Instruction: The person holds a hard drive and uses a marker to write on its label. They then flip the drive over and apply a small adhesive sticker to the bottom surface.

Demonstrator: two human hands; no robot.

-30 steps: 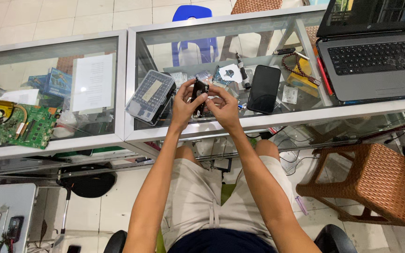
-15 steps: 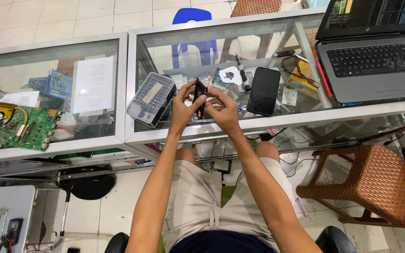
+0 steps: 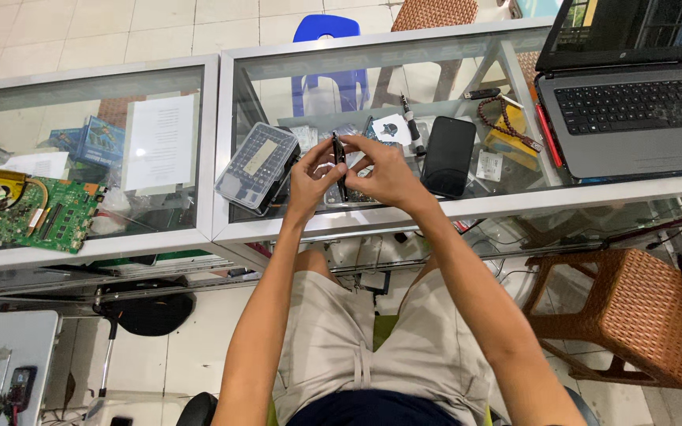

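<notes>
Blue boxes (image 3: 92, 142) inside left case; dark laptop screen (image 3: 633, 28) far right.

Glass counters (image 3: 222, 229) w/ wicker stool (image 3: 633, 315) & blue chair (image 3: 325, 31) on tile floor (image 3: 80, 31).

An electronics repair shop is being shown, as is being suggested by the glass display counter (image 3: 467, 209) on which a laptop (image 3: 633, 110), a dark phone (image 3: 448, 155) and a clear parts case (image 3: 257, 164) are lying, and by the green circuit board (image 3: 37, 219) being kept under the glass.
</notes>
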